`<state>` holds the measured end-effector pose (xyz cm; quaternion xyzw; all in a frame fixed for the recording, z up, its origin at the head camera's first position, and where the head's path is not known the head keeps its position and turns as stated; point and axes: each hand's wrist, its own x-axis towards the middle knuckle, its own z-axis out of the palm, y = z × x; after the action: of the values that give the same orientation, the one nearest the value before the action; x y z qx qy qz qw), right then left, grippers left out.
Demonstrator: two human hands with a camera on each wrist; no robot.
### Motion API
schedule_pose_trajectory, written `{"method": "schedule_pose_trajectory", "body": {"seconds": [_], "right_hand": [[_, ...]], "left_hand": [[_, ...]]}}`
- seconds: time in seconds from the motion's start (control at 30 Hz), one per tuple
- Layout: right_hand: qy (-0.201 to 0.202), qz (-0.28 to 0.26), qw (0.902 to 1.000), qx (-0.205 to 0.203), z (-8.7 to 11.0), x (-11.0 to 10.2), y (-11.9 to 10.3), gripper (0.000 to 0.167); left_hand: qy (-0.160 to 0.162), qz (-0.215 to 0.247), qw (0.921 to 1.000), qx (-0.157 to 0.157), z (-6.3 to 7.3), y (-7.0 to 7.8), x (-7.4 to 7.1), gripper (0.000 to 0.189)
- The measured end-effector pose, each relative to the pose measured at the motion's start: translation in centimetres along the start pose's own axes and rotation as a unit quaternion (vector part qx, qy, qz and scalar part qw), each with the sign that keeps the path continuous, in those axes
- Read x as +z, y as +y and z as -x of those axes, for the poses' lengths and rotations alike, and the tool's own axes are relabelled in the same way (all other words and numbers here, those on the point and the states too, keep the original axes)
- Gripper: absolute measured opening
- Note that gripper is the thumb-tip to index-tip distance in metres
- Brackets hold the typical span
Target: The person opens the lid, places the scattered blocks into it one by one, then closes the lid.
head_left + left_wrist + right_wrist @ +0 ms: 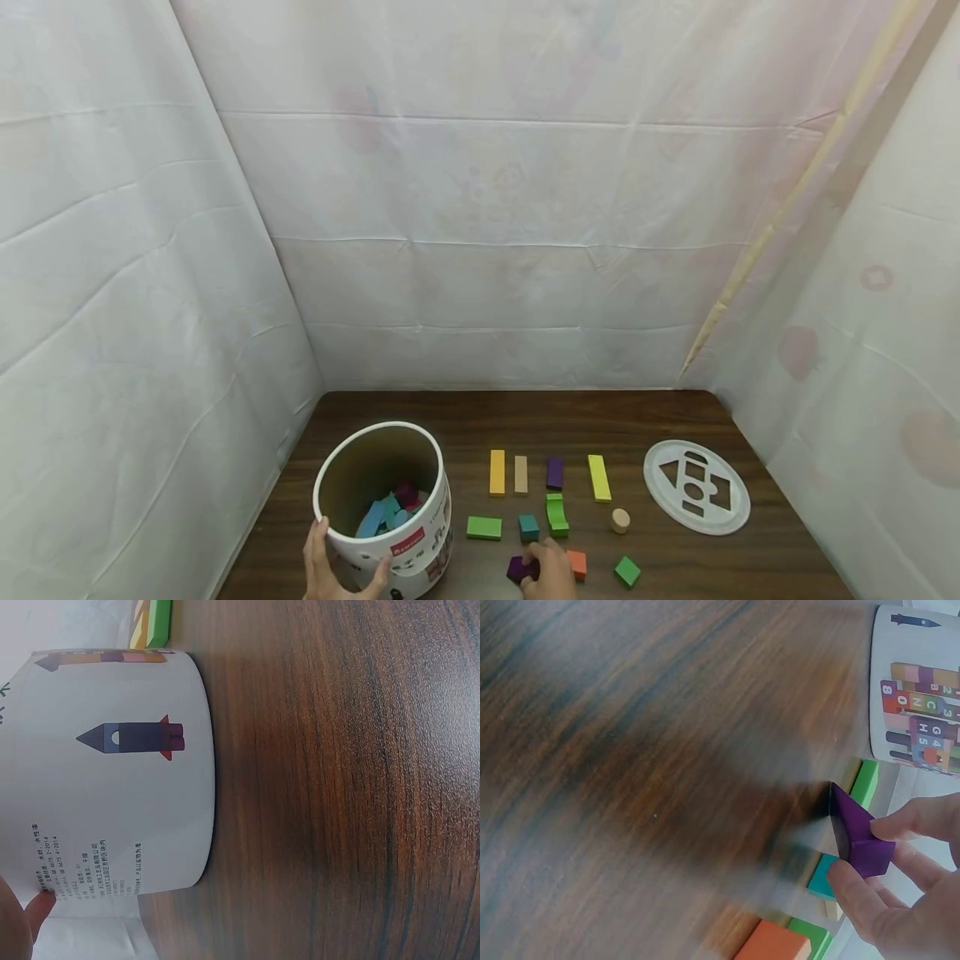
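Observation:
On the left, a white printed bucket (pixel 431 543) stands upright on the table. Colored blocks (pixel 390 512) lie inside it. My left hand (pixel 336 573) rests spread against its near side, a fingertip by the rim and the thumb on the front wall. In the left wrist view, only part of this hand shows at the lower left edge. My right hand (pixel 553 573) pinches an angular purple block (pixel 866 844) between thumb and fingers, close over the table. Near that hand are an orange block (pixel 577 565) and a teal block (pixel 528 527).
A green rectangular block (pixel 483 528) lies beside the bucket. Farther back are yellow (pixel 599 477), amber (pixel 497 472), tan (pixel 521 474) and purple (pixel 554 473) strips. A curved green block (pixel 557 515), wooden cylinder (pixel 619 521) and green block (pixel 627 572) lie nearer. At right is a white lid (pixel 660 508) with cutouts.

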<state>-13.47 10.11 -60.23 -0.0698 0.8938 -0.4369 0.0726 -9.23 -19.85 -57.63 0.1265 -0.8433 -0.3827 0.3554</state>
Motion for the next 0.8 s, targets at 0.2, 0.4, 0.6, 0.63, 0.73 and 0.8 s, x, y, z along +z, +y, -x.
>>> {"method": "schedule_pose_trajectory", "body": {"seconds": [0.2,0.4,0.6,0.63,0.73,0.8], "right_hand": [[-0.006,0.006,1.0000,-0.003,0.1,-0.5,-0.6,0.022],[0.001,0.016,0.9998,-0.014,-0.3,-1.5,-1.6,0.020],[-0.003,0.016,0.9996,-0.022,-0.6,-2.6,-2.7,0.022],[-0.003,0.017,0.9995,-0.026,-0.6,-2.7,-2.9,0.022],[0.003,0.020,0.9991,-0.037,-0.4,-2.9,-3.4,0.022],[0.016,0.028,0.9984,-0.047,-0.2,-3.0,-3.6,0.022]], "left_hand": [[-0.007,-0.004,0.9999,-0.007,0.0,0.3,0.0,0.115],[-0.001,-0.003,1.0000,0.000,0.0,0.1,0.0,0.117],[0.009,-0.009,0.9999,0.010,0.0,-0.1,-0.1,0.118],[0.009,-0.010,0.9999,0.010,0.0,-0.1,-0.1,0.118],[0.006,-0.009,0.9999,0.012,-0.1,-0.1,0.0,0.118],[0.004,-0.006,0.9999,0.012,-0.1,-0.1,0.0,0.118]]}}
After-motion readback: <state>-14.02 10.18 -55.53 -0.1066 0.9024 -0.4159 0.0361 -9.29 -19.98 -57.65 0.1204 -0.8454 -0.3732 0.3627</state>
